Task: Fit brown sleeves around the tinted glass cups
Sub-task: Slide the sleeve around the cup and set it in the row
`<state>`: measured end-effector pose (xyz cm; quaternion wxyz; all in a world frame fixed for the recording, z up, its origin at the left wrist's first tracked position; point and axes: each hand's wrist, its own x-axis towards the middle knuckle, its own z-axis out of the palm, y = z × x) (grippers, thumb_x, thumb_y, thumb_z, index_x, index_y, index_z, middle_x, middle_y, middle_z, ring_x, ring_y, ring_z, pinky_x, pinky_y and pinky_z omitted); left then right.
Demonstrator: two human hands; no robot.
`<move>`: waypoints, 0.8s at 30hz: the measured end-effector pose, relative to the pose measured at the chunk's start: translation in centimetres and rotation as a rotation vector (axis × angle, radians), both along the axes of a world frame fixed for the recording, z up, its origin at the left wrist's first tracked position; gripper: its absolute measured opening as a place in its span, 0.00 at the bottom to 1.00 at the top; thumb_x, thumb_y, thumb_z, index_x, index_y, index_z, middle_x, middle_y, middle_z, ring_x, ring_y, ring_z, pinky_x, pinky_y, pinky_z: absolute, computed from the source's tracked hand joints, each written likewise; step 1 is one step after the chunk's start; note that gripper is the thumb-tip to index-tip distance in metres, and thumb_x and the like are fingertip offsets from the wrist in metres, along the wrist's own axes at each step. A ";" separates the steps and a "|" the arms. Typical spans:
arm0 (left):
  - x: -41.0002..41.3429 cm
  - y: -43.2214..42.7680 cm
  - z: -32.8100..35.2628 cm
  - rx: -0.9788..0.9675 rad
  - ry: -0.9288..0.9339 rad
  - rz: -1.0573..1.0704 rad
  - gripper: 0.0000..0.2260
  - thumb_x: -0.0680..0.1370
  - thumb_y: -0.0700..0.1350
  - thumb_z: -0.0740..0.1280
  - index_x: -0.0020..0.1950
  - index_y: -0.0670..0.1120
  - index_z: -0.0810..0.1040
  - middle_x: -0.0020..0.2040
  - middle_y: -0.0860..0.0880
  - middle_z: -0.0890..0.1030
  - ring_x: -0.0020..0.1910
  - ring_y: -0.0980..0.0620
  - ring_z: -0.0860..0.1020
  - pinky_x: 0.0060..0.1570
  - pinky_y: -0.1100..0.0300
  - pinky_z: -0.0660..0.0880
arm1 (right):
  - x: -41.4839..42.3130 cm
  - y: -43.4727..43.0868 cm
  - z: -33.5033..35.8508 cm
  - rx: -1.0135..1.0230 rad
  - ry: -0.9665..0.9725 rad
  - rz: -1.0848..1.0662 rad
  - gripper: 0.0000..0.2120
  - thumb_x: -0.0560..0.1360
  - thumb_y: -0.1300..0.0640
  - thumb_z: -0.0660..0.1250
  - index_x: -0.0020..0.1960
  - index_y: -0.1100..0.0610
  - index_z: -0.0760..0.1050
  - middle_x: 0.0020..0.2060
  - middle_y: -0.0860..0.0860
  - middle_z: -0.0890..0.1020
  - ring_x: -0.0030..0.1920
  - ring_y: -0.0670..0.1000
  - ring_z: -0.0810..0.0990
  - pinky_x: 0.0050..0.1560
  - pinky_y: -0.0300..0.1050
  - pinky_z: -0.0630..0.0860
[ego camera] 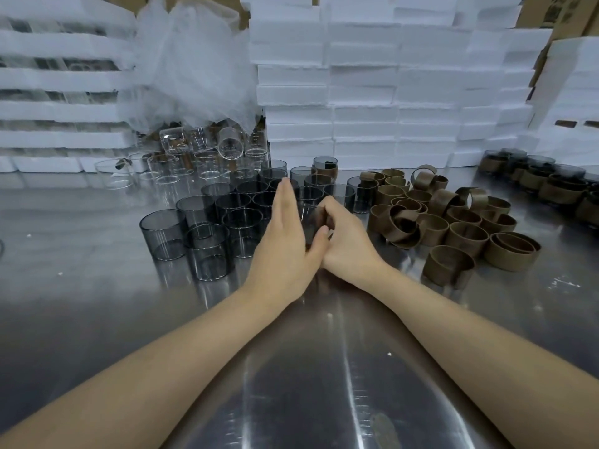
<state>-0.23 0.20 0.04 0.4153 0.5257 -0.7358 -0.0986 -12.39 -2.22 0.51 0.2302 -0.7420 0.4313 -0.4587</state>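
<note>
A tinted glass cup (311, 222) with a brown sleeve on it stands between my two hands at the table's middle. My left hand (287, 234) lies flat against the cup's left side, fingers straight, thumb touching the cup's front. My right hand (345, 236) curls its fingers round the cup's right side and grips it. Much of the cup is hidden by the hands. Several bare tinted cups (207, 241) stand in a cluster to the left. A heap of loose brown sleeves (453, 228) lies to the right.
Sleeved cups (544, 183) stand in a group at the far right. Clear glass cups (181, 163) sit behind the tinted ones, under crumpled plastic wrap (191, 66). Stacked white foam boxes (372, 92) wall off the back of the steel table (308, 367).
</note>
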 end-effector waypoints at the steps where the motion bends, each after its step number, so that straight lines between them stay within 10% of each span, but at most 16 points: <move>1: 0.1 -0.2 0.0 0.044 0.053 0.003 0.42 0.79 0.56 0.63 0.79 0.49 0.35 0.81 0.50 0.47 0.77 0.50 0.59 0.65 0.63 0.61 | -0.1 0.0 0.0 0.002 0.005 0.026 0.13 0.63 0.66 0.68 0.40 0.56 0.65 0.35 0.53 0.71 0.36 0.50 0.66 0.36 0.48 0.65; 7: 0.6 -1.1 0.6 0.273 0.377 -0.115 0.47 0.72 0.59 0.72 0.81 0.51 0.47 0.63 0.63 0.69 0.62 0.64 0.69 0.50 0.82 0.63 | -0.7 -0.2 -0.1 0.074 -0.027 0.080 0.19 0.63 0.72 0.71 0.46 0.60 0.65 0.36 0.50 0.71 0.37 0.49 0.69 0.37 0.51 0.70; 11: 0.8 -1.5 0.8 0.458 0.720 -0.317 0.31 0.69 0.62 0.68 0.67 0.46 0.73 0.58 0.50 0.82 0.58 0.53 0.80 0.64 0.55 0.75 | -0.7 -0.3 0.3 0.198 -0.164 0.203 0.26 0.60 0.77 0.65 0.53 0.57 0.67 0.47 0.60 0.77 0.47 0.59 0.78 0.47 0.58 0.77; 17: 0.3 -1.6 0.4 0.554 0.915 -0.461 0.28 0.82 0.61 0.48 0.74 0.46 0.66 0.65 0.43 0.79 0.63 0.47 0.79 0.65 0.48 0.74 | -0.6 -0.4 0.5 0.279 -0.182 0.128 0.43 0.66 0.78 0.59 0.76 0.48 0.60 0.64 0.51 0.72 0.66 0.47 0.70 0.59 0.33 0.71; 20: 0.4 -1.8 0.3 0.561 0.881 -0.486 0.28 0.80 0.62 0.50 0.74 0.47 0.68 0.64 0.43 0.79 0.63 0.47 0.79 0.64 0.47 0.75 | -0.2 -0.1 0.5 0.070 0.119 -0.086 0.36 0.72 0.72 0.58 0.78 0.58 0.56 0.72 0.55 0.65 0.73 0.52 0.57 0.72 0.38 0.53; 24: 0.2 -1.8 0.4 0.536 1.031 -0.424 0.34 0.74 0.65 0.56 0.74 0.45 0.65 0.64 0.43 0.79 0.60 0.48 0.81 0.62 0.47 0.76 | 0.5 1.2 1.1 -0.053 0.266 -0.188 0.39 0.73 0.69 0.60 0.79 0.58 0.46 0.76 0.55 0.59 0.76 0.52 0.55 0.75 0.49 0.57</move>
